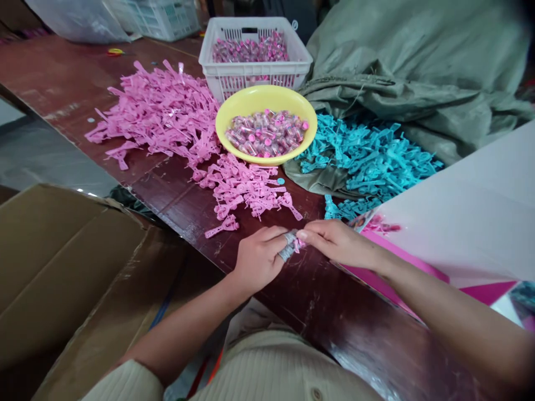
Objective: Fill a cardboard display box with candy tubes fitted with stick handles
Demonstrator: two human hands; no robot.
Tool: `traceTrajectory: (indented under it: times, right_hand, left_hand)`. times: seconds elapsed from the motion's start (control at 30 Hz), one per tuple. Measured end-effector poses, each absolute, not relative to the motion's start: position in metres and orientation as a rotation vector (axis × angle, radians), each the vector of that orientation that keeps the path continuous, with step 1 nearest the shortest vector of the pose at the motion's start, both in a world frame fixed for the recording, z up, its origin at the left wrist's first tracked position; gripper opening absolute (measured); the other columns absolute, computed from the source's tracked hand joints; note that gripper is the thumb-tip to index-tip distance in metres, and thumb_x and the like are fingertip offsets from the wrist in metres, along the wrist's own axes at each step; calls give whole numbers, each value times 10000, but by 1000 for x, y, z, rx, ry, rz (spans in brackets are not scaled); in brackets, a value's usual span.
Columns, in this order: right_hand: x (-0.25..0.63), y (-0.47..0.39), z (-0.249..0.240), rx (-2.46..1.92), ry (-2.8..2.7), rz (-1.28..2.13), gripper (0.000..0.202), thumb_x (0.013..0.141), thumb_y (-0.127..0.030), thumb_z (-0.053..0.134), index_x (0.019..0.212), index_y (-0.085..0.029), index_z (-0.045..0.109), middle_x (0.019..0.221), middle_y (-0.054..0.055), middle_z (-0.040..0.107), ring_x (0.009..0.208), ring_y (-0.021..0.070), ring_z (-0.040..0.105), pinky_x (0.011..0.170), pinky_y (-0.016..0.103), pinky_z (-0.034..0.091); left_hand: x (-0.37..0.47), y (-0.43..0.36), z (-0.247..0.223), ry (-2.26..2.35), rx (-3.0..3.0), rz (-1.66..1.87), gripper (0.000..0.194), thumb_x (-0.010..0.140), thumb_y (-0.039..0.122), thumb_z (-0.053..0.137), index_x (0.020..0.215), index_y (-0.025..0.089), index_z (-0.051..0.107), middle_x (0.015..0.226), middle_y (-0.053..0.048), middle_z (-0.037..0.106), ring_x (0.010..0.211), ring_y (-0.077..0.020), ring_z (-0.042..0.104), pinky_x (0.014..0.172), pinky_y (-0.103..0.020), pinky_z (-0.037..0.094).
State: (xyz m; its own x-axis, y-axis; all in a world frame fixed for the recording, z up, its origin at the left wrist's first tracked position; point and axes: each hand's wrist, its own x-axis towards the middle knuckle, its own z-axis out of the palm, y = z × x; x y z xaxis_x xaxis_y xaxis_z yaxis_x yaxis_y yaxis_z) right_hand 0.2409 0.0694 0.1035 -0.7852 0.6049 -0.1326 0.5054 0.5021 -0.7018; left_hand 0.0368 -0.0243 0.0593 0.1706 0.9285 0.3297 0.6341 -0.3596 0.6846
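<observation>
- Left hand [259, 259], with grey wraps on two fingers, is closed around a small pink piece [297, 245]; the fingers hide much of it.
- Right hand [334, 239] meets it from the other side, thumb and forefinger pinched narrow on the same piece, so both hands are holding it just above the bench [309, 301].
- This one piece looks partway through being handled; whether its parts are fully joined cannot be told.
- Just beyond the left hand, a single pink clip-like piece [223, 225] lies apart, with a small pink cluster [246, 186] behind it.
- Farther out and to the left of the hands, a large pink heap [159, 106] lies loose. Judging by its size, plenty remains if these are still to be handled; if they are finished ones, much is done. The view does not settle which.
- Straight ahead of the hands, a yellow basin [267, 96] holds many clear capsules [267, 133] with pink showing, and the white crate [254, 69] behind it holds more, so that supply looks far from used up.
- Ahead and to the right of the hands, turquoise pieces [371, 156] form a separate heap, partly on green cloth [418, 50], with neither hand touching them.
</observation>
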Motion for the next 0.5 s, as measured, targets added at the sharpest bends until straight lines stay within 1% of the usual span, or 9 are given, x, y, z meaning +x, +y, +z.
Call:
traceTrajectory:
  times: [0.07,0.1,0.13,0.17,0.23,0.3,0.33,0.4,0.5]
  right_hand:
    - [232,77,109,-1007,-2555,1208,423,966,-594,549,1050,-192,646,830,6,664,639,130,561,608,258,392]
    - [226,81,112,-1001,-2537,1193,444,925,-581,620,1146,-196,617,885,8,676,635,125,560,606,254,397]
    - [221,84,114,-980,-2529,1171,454,903,-554,660,1178,-198,598,906,9,678,633,121,558,607,250,401]
    - [215,87,115,-953,-2535,1149,418,901,-525,668,1152,-198,601,892,7,675,636,122,558,611,249,402]
    - [202,92,114,-923,-2601,1081,298,959,-495,587,985,-202,633,801,6,661,653,135,568,634,256,397]
    - [189,101,112,-950,-2710,993,409,1016,-527,469,823,-206,634,713,13,649,652,152,580,645,272,385]
    - [182,108,112,-968,-2757,945,477,1029,-557,419,788,-209,638,700,20,656,656,161,593,646,277,383]
    - [168,129,113,-1006,-2784,818,547,1033,-615,354,832,-228,684,776,39,709,724,188,643,659,283,398]
    - [139,174,118,-1251,-2626,479,515,1019,-632,370,1106,-257,712,1067,78,756,935,253,689,716,306,458]
  left_hand:
    - [25,-20,60,1548,1954,1032,251,938,141,567,1073,228,759,1118,-36,734,965,-182,685,799,-276,527]
    - [18,-18,60,1574,1903,1031,245,932,134,572,1058,224,761,1118,-37,733,967,-181,689,783,-269,527]
    - [13,-17,60,1595,1872,1028,250,925,120,569,1049,222,761,1115,-37,733,963,-180,692,774,-266,526]
    - [7,-17,60,1617,1863,1027,260,919,108,565,1044,222,762,1107,-36,734,956,-180,693,773,-268,525]
    - [-1,-18,58,1669,1884,1045,269,918,109,559,1059,221,759,1108,-43,734,969,-191,691,806,-284,527]
    - [-9,-20,54,1727,1886,1089,275,929,132,546,1092,220,749,1137,-58,727,1010,-208,682,854,-305,525]
    - [-13,-20,52,1737,1860,1115,272,935,146,539,1100,217,744,1151,-67,721,1031,-214,674,874,-312,521]
    - [-20,-20,48,1721,1747,1159,234,946,183,527,1041,199,740,1098,-75,716,1001,-209,661,869,-309,508]
    - [-23,-15,43,1680,1459,1186,215,941,272,542,828,174,697,797,-37,657,765,-166,590,733,-269,461]
